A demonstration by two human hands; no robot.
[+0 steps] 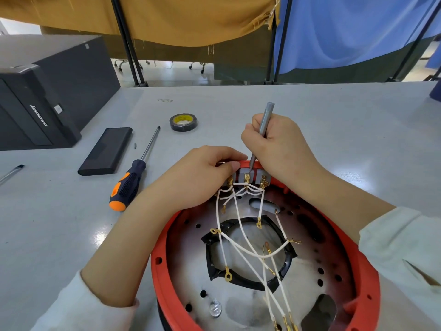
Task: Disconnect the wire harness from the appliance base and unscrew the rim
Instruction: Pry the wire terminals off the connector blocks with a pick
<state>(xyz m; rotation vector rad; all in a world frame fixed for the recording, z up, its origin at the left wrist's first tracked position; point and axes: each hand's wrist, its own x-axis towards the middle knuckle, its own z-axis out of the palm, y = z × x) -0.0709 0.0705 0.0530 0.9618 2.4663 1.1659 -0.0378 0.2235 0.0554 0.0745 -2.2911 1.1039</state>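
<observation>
The round appliance base [322, 283] lies on the table in front of me, a metal plate inside a red rim [158, 261]. White wires of the harness [241, 237] with gold terminals run across it to grey switch blocks [247, 175] at the far rim. My right hand [279, 149] grips a slim grey precision screwdriver [266, 123], its tip down at the middle block. My left hand [202, 173] holds the rim and the left switch block, thumb pressed beside the tip.
An orange and black screwdriver [133, 177] lies left of the base, next to a black flat case [106, 150]. A roll of black tape [183, 122] sits further back. A black computer tower [47, 91] lies at the far left. A loose screw [216, 308] rests on the plate.
</observation>
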